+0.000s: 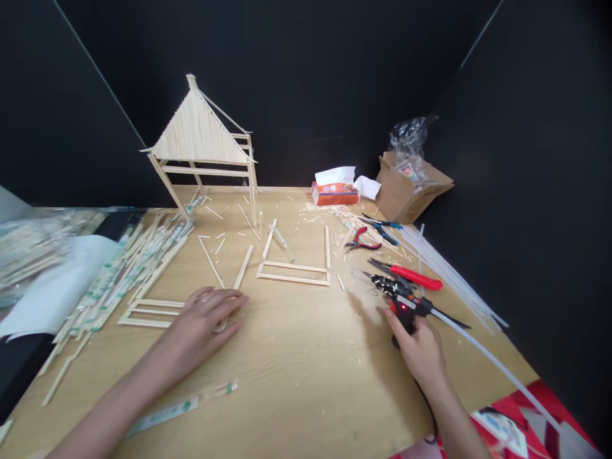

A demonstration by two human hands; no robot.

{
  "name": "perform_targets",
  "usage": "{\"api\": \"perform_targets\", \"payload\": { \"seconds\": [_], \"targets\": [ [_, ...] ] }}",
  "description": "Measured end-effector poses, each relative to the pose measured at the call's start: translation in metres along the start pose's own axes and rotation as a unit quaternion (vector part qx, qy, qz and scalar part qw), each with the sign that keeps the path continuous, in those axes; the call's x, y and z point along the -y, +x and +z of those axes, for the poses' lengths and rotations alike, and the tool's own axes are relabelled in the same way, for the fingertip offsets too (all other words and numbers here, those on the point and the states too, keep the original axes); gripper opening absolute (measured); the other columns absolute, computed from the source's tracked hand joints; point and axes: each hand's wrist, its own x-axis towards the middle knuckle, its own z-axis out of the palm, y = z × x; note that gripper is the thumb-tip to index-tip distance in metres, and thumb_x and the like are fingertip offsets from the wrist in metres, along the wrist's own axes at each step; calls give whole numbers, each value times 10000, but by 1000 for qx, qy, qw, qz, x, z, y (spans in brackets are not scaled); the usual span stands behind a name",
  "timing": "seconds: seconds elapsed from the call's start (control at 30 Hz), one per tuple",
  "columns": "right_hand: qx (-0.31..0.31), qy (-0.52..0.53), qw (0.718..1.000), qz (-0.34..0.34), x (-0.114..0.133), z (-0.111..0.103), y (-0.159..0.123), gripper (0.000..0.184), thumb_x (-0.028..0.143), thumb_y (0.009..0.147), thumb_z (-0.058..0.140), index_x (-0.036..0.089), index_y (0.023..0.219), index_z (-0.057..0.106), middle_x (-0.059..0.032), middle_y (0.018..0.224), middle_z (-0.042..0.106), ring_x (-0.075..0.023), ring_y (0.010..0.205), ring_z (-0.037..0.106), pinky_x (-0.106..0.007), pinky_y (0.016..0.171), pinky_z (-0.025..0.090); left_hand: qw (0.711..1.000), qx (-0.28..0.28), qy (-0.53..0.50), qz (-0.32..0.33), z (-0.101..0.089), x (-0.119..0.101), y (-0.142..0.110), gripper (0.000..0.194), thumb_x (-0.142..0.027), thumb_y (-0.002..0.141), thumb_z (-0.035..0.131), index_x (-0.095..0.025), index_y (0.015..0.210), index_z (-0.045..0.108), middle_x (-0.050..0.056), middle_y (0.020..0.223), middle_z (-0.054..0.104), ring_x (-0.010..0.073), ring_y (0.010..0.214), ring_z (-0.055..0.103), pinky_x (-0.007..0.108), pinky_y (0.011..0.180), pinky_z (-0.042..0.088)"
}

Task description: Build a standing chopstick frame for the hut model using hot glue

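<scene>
Right hand [425, 352] holds glue gun [406, 309] toward right worktop [306, 363] edge; left hand [204, 320], grip unclear. Snagged cord [427, 401] could jerk gun.

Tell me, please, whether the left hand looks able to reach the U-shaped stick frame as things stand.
Probably yes: the left hand is over other sticks just left of the U-shaped stick frame, and only bare tabletop seems to lie between them.

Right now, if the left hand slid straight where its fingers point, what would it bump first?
The left hand would probably meet the U-shaped stick frame, though depth is unclear.
</scene>
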Motion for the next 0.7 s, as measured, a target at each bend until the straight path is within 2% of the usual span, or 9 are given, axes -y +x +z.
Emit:
{"api": "perform_targets", "payload": {
  "seconds": [0.1,0.2,0.3,0.4,0.53,0.63,0.7],
  "targets": [
    [5,74,996,47,10,0,-13,565,607,799,563,106,1010,714,-117,872,739,-272,799,656,-318,674,481,1000,7,-20,13,16,-19,35,369,-332,947,419,-169,1235,582,101,1268,618,224,1163,560,373,1011,428],
    [13,171,981,90,20,-1,-22,566,584,793,592,122,1105,689,-111,996,737,-266,871,664,-300,682,502,1000,-5,-12,21,35,-27,66,374,-288,955,397,-140,1255,565,128,1289,597,245,1168,559,392,1013,440],
    [21,223,969,108,24,-4,-28,536,565,778,621,142,1099,692,-93,1034,733,-270,919,667,-309,714,521,999,-7,-13,32,47,-28,83,329,-233,950,398,-146,1201,592,131,1207,630,253,1106,586,418,987,455],
    [28,208,970,125,23,-5,-33,504,554,773,628,132,1036,711,-109,997,743,-294,902,679,-351,734,539,999,-6,-20,41,48,-28,85,295,-174,940,399,-163,1158,597,118,1148,641,246,1070,588,415,953,468],
    [61,175,979,79,24,3,-50,420,507,790,637,161,1014,715,-106,1026,740,-313,990,665,-399,865,518,997,6,-43,59,44,-29,80,323,-74,900,398,-200,1138,576,85,1135,633,226,1057,576,389,932,467],
    [114,149,981,47,28,13,-67,374,496,812,625,175,983,709,-96,959,746,-298,925,680,-377,815,536,996,18,-66,61,44,-35,76,351,-41,879,396,-211,1139,560,75,1132,625,225,1063,567,392,932,461],
    [128,121,984,11,31,17,-77,336,471,836,609,180,983,690,-84,923,734,-276,879,678,-349,777,538,995,27,-77,61,44,-41,73,369,-33,879,390,-214,1161,542,73,1145,616,223,1071,561,391,941,456]
  ]
}}
